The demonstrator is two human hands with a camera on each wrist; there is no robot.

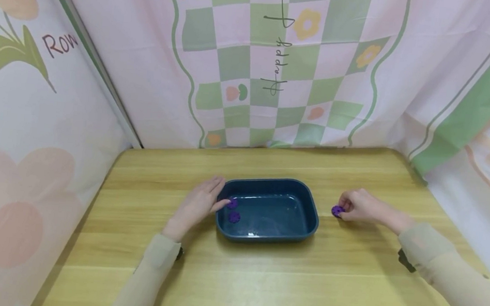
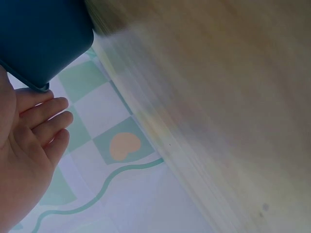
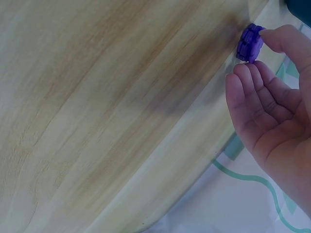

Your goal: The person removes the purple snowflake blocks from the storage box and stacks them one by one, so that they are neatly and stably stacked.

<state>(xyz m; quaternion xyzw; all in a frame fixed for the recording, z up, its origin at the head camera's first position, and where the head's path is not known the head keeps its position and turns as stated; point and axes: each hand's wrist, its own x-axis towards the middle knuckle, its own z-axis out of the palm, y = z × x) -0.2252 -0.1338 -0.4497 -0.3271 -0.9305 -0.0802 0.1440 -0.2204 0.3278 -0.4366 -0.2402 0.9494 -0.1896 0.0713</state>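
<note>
A dark blue rectangular plastic bin (image 1: 268, 213) sits on the wooden table, with two purple notched toy wheels inside near its left end: an upper wheel (image 1: 233, 203) and a lower wheel (image 1: 234, 217). My left hand (image 1: 198, 205) rests at the bin's left rim, thumb over the edge and the other fingers fairly straight outside; the left wrist view shows its index finger against the bin's rim (image 2: 41, 87). To the right of the bin, my right hand (image 1: 360, 206) pinches another purple toy wheel (image 1: 337, 211) between thumb and fingertips, just above or on the table.
The light wooden table (image 1: 237, 288) has a rounded far right corner. Patterned curtains hang along its back (image 1: 256, 76), left and right sides, close to the table edges. Both forearms wear beige sleeves (image 1: 433, 252).
</note>
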